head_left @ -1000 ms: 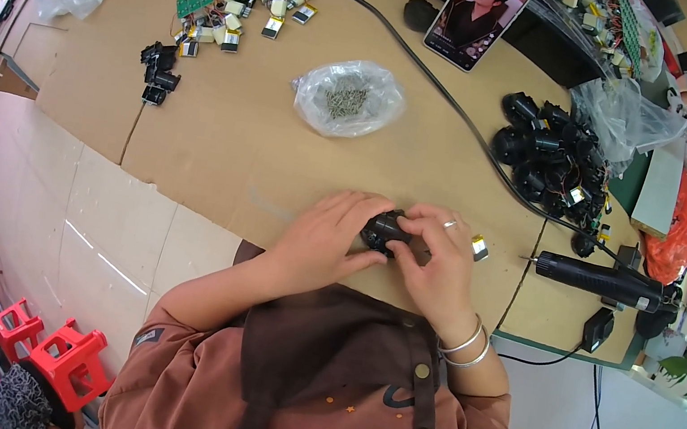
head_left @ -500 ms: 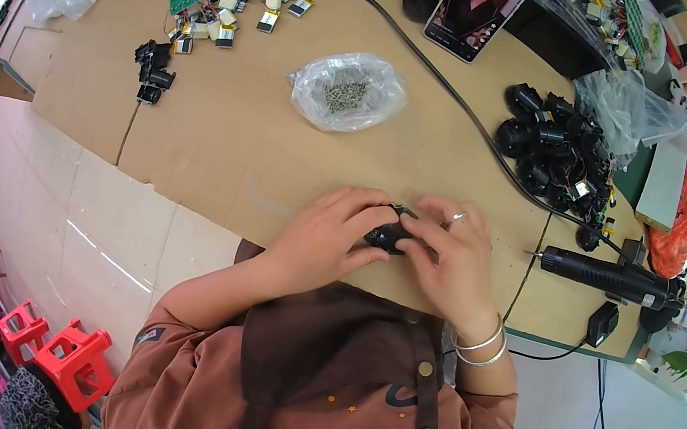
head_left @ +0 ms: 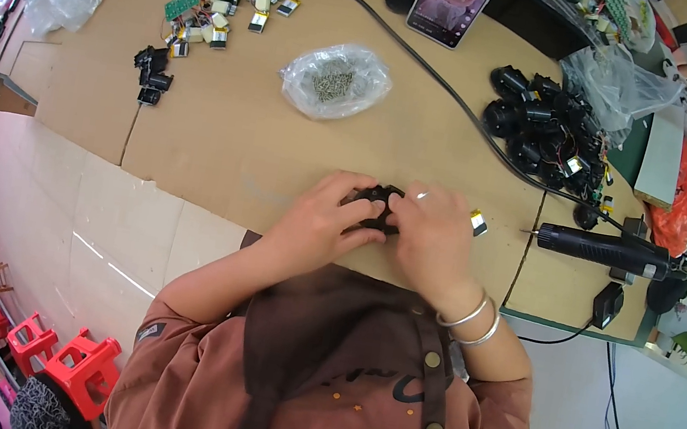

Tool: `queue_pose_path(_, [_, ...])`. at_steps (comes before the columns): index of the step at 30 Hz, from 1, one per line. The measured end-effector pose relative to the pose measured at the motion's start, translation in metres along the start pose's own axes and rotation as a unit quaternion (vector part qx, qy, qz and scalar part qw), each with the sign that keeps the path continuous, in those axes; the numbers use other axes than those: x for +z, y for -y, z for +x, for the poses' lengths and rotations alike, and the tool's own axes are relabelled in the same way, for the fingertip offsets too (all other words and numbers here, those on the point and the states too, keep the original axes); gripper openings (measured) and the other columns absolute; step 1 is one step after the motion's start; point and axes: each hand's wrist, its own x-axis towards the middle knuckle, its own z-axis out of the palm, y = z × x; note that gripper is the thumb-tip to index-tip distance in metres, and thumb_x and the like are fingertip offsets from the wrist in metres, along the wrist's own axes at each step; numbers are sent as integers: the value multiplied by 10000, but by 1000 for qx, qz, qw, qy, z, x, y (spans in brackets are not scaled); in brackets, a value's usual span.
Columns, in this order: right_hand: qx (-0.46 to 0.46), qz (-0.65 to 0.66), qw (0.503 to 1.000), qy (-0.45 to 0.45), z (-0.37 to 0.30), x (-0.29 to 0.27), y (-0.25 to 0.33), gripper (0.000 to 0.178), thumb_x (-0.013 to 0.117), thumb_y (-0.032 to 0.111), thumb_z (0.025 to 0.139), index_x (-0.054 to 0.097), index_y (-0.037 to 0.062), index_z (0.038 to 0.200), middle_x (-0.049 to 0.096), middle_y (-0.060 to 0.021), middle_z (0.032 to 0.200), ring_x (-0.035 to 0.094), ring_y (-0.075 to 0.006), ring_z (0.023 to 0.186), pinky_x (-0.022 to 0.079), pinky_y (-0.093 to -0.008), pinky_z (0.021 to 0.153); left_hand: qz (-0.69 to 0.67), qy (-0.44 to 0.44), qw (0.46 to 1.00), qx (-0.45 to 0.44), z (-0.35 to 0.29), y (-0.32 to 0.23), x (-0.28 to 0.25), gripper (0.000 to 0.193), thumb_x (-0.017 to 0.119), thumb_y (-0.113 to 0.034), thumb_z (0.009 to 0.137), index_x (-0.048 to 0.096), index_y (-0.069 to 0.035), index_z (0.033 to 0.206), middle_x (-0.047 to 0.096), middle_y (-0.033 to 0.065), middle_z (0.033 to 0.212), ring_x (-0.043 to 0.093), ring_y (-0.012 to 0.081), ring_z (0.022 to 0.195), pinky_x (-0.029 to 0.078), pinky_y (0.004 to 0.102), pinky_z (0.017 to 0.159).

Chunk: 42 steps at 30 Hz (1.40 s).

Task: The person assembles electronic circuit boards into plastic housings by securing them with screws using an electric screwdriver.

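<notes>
At the near edge of the table, both hands are closed around a small black plastic housing (head_left: 381, 195). My left hand (head_left: 323, 218) grips it from the left, thumb along its near side and fingers over the top. My right hand (head_left: 433, 237), with a ring on one finger, presses its fingertips on the housing's right part. Much of the housing is hidden under the fingers. Just beyond the right hand's outer side shows a small silver and yellow battery cell (head_left: 477, 222); whether it is wired to the housing I cannot tell.
A clear plastic bag of small screws (head_left: 331, 85) lies mid-table. Black housings (head_left: 547, 135) are heaped at right, near an electric screwdriver (head_left: 601, 250). Circuit boards and batteries (head_left: 219, 7) lie back left. A phone (head_left: 454, 1) stands behind a black cable (head_left: 408, 44).
My right hand has turned further over the housing, fingertips now on its top. The battery cell has come into sight beside that hand. The whole view has shifted slightly.
</notes>
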Motion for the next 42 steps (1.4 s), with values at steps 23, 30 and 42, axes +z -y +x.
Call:
queue_pose_path(23, [-24, 526, 760, -380, -53, -112, -103, 615, 694, 307, 766, 408, 17, 1228, 351, -54, 793, 409, -146, 644, 416, -259, 521, 242, 29, 968, -56, 97, 72, -68, 68, 653, -128, 768, 693, -92, 810, 603, 69, 886, 563, 271, 885, 472, 402, 765])
queue_pose_path(30, [-104, 722, 625, -279, -3, -113, -66, 744, 664, 424, 820, 332, 31, 1358, 381, -71, 814, 404, -174, 674, 429, -263, 518, 183, 33, 980, -76, 102, 71, -73, 50, 629, -108, 751, 649, -72, 780, 633, 76, 844, 568, 278, 892, 474, 387, 783])
queue_pose_path(42, [-1, 566, 729, -385, 18, -88, 6, 764, 654, 390, 840, 273, -12, 1366, 471, -89, 869, 498, -163, 647, 439, -294, 594, -36, -56, 996, -53, 61, 0, -56, 95, 673, -31, 732, 612, -23, 804, 621, 48, 762, 586, 124, 685, 463, 252, 631])
